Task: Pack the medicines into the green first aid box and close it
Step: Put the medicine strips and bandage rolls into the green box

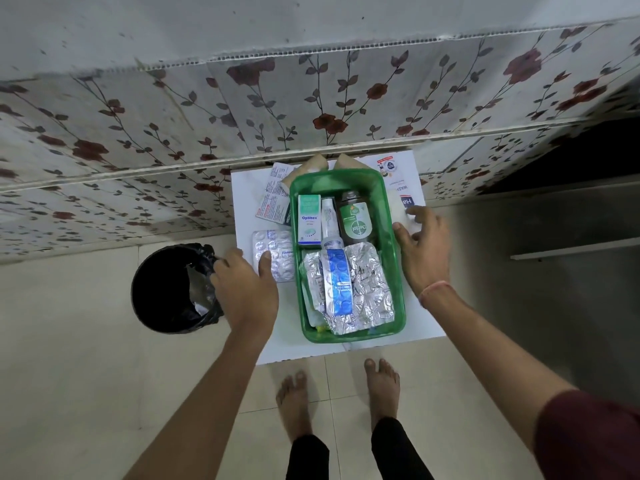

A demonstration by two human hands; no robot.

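Observation:
The green first aid box [393, 258] stands open on a white board, with no lid in view. Inside lie an Optibex carton [309, 220], a white tube [329, 220], a dark Dettol bottle [355, 220] and crumpled foil blister strips [367, 289] with a blue strip [338, 282] on top. Left of the box a silver blister pack [273, 247] rests on the board, and my left hand [246, 289] lies on its near edge, thumb on the pack. Just right of the box my right hand [420, 251] hovers with fingers spread over a white item.
Medicine cartons and leaflets [273, 199] and two beige packets [318, 164] lie behind the box near the floral wall. The white board [426, 323] sits on the tiled floor. A black lined bin [173, 289] stands left. My bare feet [381, 386] are just below the board.

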